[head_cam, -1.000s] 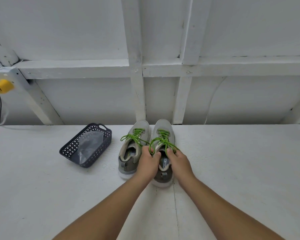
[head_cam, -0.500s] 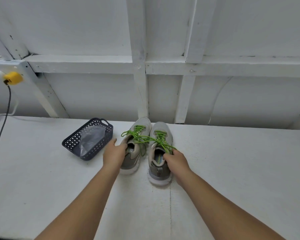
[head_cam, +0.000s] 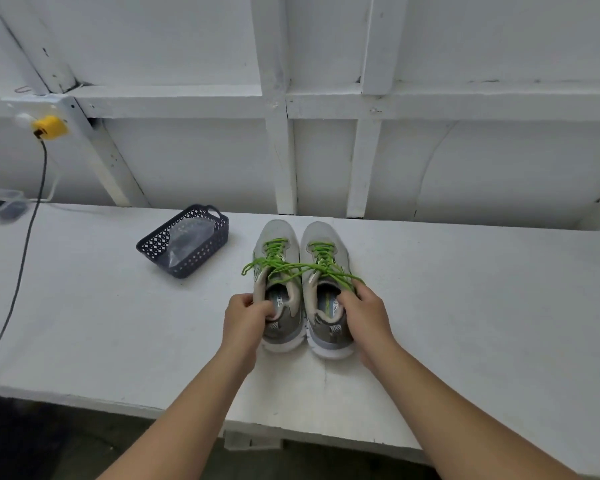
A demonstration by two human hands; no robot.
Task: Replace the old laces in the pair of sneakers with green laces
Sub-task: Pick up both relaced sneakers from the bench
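Now both gray sneakers stand side by side on the white table [head_cam: 465, 323], toes toward twelve o'clock, near the white wall. The left sneaker [head_cam: 277, 271] and the right sneaker [head_cam: 324, 271] both carry green laces [head_cam: 293, 266] through the eyelets, and no old lace shows on either shoe, so I judge the replacing itself is almost done. The green ends look loose and cross over between the two shoes; I see no finished bow, so tying or tidying is probably what is left. The left hand [head_cam: 245, 320] grips the heel collar of the left sneaker, with the fingers curled around its edge. The right hand [head_cam: 364, 315] holds the right sneaker at the collar, and its fingers seem to pinch one lace end at about one o'clock from the hand, though I cannot tell this for sure. At ten o'clock from the shoes sits a dark plastic basket [head_cam: 201, 261] with a clear plastic bag [head_cam: 186, 242] inside, apart from the shoes. A black cable [head_cam: 21, 258] hangs from a yellow plug [head_cam: 49, 128] at the far nine o'clock side. Toward three o'clock the table offers open room for moving. The front edge of the table at six o'clock is near the forearms, so the shoes should not be pulled too far back.
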